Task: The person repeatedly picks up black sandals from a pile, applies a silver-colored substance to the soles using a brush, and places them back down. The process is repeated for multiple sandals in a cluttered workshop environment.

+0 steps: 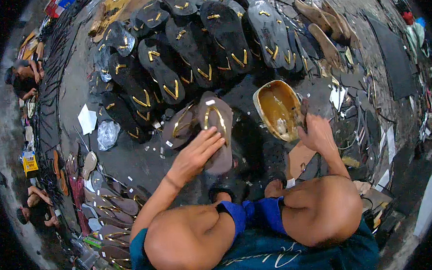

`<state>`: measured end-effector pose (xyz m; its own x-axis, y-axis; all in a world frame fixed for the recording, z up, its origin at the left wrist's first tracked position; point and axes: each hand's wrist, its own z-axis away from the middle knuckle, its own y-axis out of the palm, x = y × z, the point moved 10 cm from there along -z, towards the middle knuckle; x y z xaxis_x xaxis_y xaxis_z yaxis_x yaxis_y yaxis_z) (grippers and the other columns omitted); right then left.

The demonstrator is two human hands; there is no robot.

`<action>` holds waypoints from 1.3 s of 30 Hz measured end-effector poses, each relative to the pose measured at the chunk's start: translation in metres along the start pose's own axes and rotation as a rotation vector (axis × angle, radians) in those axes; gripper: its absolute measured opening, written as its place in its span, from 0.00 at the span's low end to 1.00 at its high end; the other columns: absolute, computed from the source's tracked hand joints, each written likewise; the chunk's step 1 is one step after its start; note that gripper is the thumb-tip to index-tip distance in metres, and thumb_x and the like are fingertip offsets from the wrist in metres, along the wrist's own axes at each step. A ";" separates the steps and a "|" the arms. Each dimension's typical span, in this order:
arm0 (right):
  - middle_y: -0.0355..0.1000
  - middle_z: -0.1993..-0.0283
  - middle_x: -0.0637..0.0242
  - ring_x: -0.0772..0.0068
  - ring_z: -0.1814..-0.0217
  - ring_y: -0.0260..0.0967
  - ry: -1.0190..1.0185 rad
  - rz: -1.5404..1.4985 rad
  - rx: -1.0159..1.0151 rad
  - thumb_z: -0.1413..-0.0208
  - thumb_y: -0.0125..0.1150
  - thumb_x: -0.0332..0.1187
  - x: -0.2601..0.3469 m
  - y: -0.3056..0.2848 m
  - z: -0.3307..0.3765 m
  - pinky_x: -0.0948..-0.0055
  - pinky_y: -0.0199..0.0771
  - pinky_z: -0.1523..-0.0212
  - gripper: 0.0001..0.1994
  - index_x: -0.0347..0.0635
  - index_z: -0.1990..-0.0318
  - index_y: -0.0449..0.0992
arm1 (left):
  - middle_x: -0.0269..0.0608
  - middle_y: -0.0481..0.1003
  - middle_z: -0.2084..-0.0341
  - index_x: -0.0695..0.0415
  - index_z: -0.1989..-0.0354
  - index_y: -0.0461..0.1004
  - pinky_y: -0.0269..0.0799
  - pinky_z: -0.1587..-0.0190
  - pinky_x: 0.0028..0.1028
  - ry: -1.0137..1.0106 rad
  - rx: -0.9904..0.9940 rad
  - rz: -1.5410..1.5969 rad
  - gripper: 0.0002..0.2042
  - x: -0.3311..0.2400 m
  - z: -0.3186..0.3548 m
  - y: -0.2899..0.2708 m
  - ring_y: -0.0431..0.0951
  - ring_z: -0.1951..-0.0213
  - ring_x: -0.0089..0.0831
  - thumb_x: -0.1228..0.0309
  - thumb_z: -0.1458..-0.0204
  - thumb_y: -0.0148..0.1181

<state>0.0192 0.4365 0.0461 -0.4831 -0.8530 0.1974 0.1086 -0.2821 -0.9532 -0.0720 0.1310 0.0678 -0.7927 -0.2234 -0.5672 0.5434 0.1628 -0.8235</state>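
My left hand point(202, 148) grips a brown flip-flop point(219, 157), its fingers laid over the footbed and the thumb out of sight. That flip-flop has a shiny gold thong strap and a small white sticker near its toe. Beside it on the left rests a matching brown flip-flop point(178, 128). Over at the right rim of a pale tub point(260, 108) of amber, glue-like liquid is my right hand point(318, 133). Its fingers are closed around a short dark thing point(303, 112) that I cannot make out.
Ahead stand rows of black flip-flop soles point(159, 72) with gold straps. Several brown flip-flops point(117, 203) lie at the lower left. Wooden shoe lasts point(324, 43) are piled at the far right. A clear plastic bag point(109, 134) sits left. Two people point(25, 76) are at the left edge.
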 end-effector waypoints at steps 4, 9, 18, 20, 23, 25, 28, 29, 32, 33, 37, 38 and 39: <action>0.72 0.63 0.43 0.40 0.60 0.71 -0.001 0.025 0.191 0.49 0.63 0.45 -0.030 0.026 0.027 0.50 0.69 0.57 0.19 0.33 0.68 0.72 | 0.52 0.58 0.35 0.65 0.36 0.58 0.54 0.34 0.40 -0.075 0.268 -0.079 0.36 0.031 0.009 0.073 0.57 0.33 0.48 0.72 0.58 0.59; 0.76 0.55 0.48 0.49 0.54 0.75 0.055 -0.283 0.550 0.45 0.62 0.40 -0.004 0.027 0.041 0.59 0.73 0.51 0.18 0.35 0.54 0.75 | 0.67 0.49 0.34 0.72 0.36 0.54 0.46 0.32 0.44 -0.590 -0.139 0.369 0.37 0.068 -0.026 0.081 0.47 0.31 0.58 0.61 0.50 0.59; 0.74 0.58 0.67 0.77 0.55 0.71 0.024 -1.536 0.272 0.40 0.60 0.30 0.079 -0.025 -0.024 0.73 0.72 0.53 0.15 0.34 0.49 0.70 | 0.61 0.49 0.32 0.67 0.34 0.56 0.37 0.30 0.46 -0.727 -0.226 0.145 0.41 0.103 -0.072 0.065 0.43 0.29 0.53 0.43 0.45 0.51; 0.76 0.58 0.67 0.75 0.58 0.73 0.151 -1.709 0.256 0.39 0.59 0.33 0.068 -0.022 -0.025 0.72 0.75 0.55 0.11 0.38 0.53 0.73 | 0.62 0.52 0.33 0.68 0.36 0.60 0.40 0.30 0.44 -0.582 -0.045 0.197 0.41 0.059 -0.067 0.073 0.48 0.30 0.53 0.42 0.45 0.51; 0.77 0.55 0.65 0.71 0.56 0.76 0.149 -2.053 0.487 0.37 0.55 0.34 0.097 -0.015 -0.034 0.67 0.78 0.54 0.10 0.40 0.54 0.73 | 0.59 0.55 0.34 0.66 0.36 0.61 0.42 0.30 0.41 -0.501 -0.004 0.108 0.38 0.071 -0.033 0.121 0.50 0.30 0.51 0.43 0.43 0.49; 0.77 0.54 0.65 0.72 0.56 0.76 0.133 -2.081 0.522 0.37 0.55 0.34 0.108 -0.009 -0.039 0.67 0.78 0.54 0.10 0.40 0.53 0.74 | 0.56 0.58 0.35 0.64 0.36 0.61 0.47 0.31 0.40 -0.492 -0.098 0.130 0.35 0.070 -0.031 0.104 0.55 0.32 0.50 0.45 0.41 0.46; 0.77 0.53 0.63 0.71 0.56 0.76 -0.058 -1.810 0.319 0.39 0.59 0.33 0.128 -0.026 -0.053 0.69 0.76 0.53 0.11 0.40 0.51 0.75 | 0.49 0.65 0.38 0.62 0.36 0.63 0.58 0.35 0.38 -0.760 -0.487 1.411 0.30 0.082 -0.038 0.071 0.66 0.38 0.43 0.49 0.37 0.42; 0.77 0.53 0.63 0.70 0.56 0.76 -0.187 -1.611 0.187 0.40 0.60 0.32 0.142 -0.040 -0.056 0.70 0.76 0.52 0.11 0.40 0.52 0.75 | 0.43 0.70 0.43 0.60 0.39 0.65 0.68 0.42 0.35 -0.712 -0.636 1.721 0.25 0.084 -0.038 0.047 0.72 0.45 0.37 0.54 0.35 0.39; 0.78 0.59 0.62 0.62 0.56 0.75 -0.602 -1.193 -0.209 0.47 0.62 0.26 0.191 -0.083 -0.049 0.68 0.74 0.52 0.14 0.43 0.52 0.77 | 0.45 0.74 0.49 0.61 0.41 0.68 0.73 0.46 0.40 -0.166 -0.465 2.345 0.25 0.080 -0.061 0.020 0.77 0.50 0.40 0.54 0.35 0.38; 0.77 0.58 0.61 0.59 0.56 0.75 -0.746 -1.033 -0.290 0.52 0.62 0.24 0.202 -0.081 -0.038 0.65 0.73 0.52 0.16 0.44 0.52 0.77 | 0.45 0.75 0.49 0.60 0.41 0.68 0.73 0.46 0.40 -0.274 -0.525 2.058 0.25 0.086 -0.062 0.016 0.77 0.51 0.40 0.53 0.35 0.38; 0.77 0.61 0.62 0.57 0.57 0.74 -1.011 -0.841 -0.144 0.60 0.60 0.20 0.234 -0.079 0.021 0.56 0.69 0.53 0.21 0.48 0.55 0.78 | 0.45 0.72 0.46 0.59 0.40 0.66 0.73 0.45 0.38 -0.671 -0.717 1.776 0.26 0.077 -0.061 0.004 0.75 0.48 0.38 0.51 0.36 0.38; 0.77 0.62 0.61 0.56 0.56 0.74 -0.911 -0.860 -0.253 0.56 0.61 0.22 0.217 -0.082 -0.008 0.57 0.70 0.54 0.17 0.48 0.56 0.79 | 0.46 0.70 0.44 0.59 0.38 0.64 0.71 0.43 0.38 -0.631 -0.630 1.747 0.27 0.064 -0.072 0.010 0.74 0.46 0.39 0.50 0.36 0.38; 0.77 0.62 0.60 0.55 0.58 0.74 -0.775 -0.895 -0.306 0.54 0.62 0.23 0.217 -0.093 -0.046 0.59 0.72 0.55 0.15 0.47 0.56 0.78 | 0.46 0.69 0.42 0.59 0.36 0.62 0.70 0.42 0.38 -0.605 -0.639 1.642 0.28 0.048 -0.053 -0.018 0.73 0.45 0.39 0.50 0.36 0.38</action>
<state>-0.1356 0.2981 0.1669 0.3744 -0.4758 0.7959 -0.2562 -0.8780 -0.4044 -0.1342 0.1685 0.0553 0.6232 0.2669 -0.7351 0.2800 0.8015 0.5284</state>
